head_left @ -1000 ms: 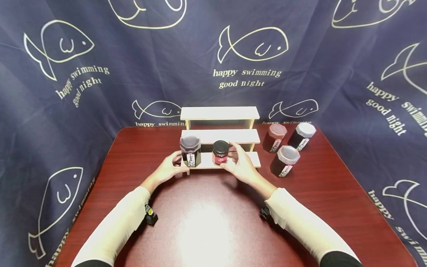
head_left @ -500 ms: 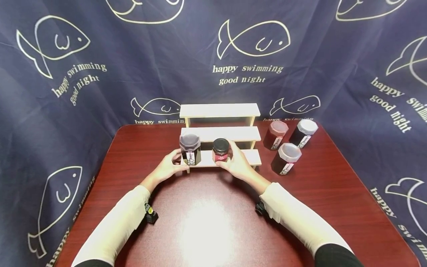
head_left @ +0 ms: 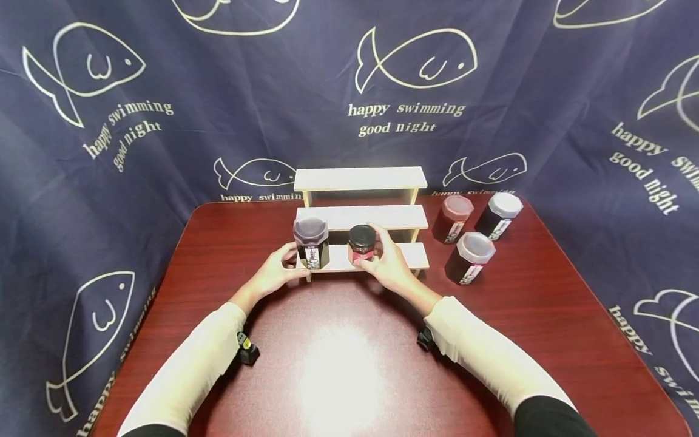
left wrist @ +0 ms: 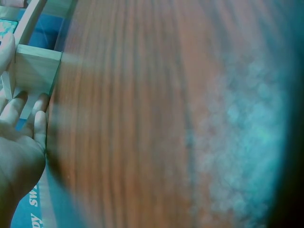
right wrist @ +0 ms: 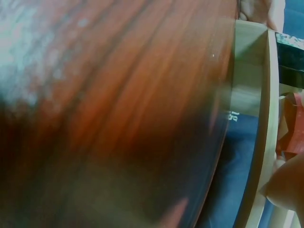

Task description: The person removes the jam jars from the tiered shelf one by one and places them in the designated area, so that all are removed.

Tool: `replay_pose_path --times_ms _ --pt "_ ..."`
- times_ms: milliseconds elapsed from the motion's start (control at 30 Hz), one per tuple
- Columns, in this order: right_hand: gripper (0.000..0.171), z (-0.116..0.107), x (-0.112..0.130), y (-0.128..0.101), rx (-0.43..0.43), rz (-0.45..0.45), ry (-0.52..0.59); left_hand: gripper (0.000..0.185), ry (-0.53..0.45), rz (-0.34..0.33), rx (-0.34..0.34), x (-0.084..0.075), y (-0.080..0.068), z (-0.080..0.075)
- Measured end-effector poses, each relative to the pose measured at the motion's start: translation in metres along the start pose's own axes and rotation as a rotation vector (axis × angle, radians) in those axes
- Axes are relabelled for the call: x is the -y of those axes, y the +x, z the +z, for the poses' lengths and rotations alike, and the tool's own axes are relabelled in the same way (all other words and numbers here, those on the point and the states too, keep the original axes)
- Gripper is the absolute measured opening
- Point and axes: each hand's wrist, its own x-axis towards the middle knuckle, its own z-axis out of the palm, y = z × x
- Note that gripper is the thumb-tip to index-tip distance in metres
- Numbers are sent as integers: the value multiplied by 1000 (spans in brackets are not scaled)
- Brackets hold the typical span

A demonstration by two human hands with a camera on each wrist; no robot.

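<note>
A three-tier wooden shelf (head_left: 360,217) stands at the back of the table. On the left end of its bottom tier sits a tall octagonal jar (head_left: 312,244) with dark contents and a clear greyish lid. My left hand (head_left: 275,271) grips the shelf's end beside that jar, thumb at the front edge and fingers behind. To its right on the same tier is a small jar (head_left: 361,244) with a black lid and a red label. My right hand (head_left: 390,265) holds this small jar, its thumb across the front. In the right wrist view the red label (right wrist: 290,126) shows beside the thumb.
Right of the shelf stand an octagonal jar with a reddish lid (head_left: 452,220), one with a white lid (head_left: 499,216) and another with a pale pinkish lid (head_left: 470,258). A dark blue curtain (head_left: 306,91) with fish drawings hangs behind the red-brown table (head_left: 338,340).
My right thumb has shifted left across the front of the small jar, covering more of its label. My left hand stays put. The head view has tilted slightly downward.
</note>
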Motion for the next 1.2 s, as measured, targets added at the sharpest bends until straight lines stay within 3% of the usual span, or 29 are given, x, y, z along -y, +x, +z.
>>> replay_pose_path --times_ms 333,700,933,1200 --pt "83 -4 6 -2 -38 -13 14 73 -52 18 4 -1 1 0" --pt "82 -10 0 -7 -44 -21 1 73 -25 -3 0 1 0 0" --pt "81 -33 11 -7 -51 -53 14 72 -6 -7 3 -3 -2 2" --pt "80 -71 26 -11 -79 -47 -55 69 -19 13 19 -31 -12 4"
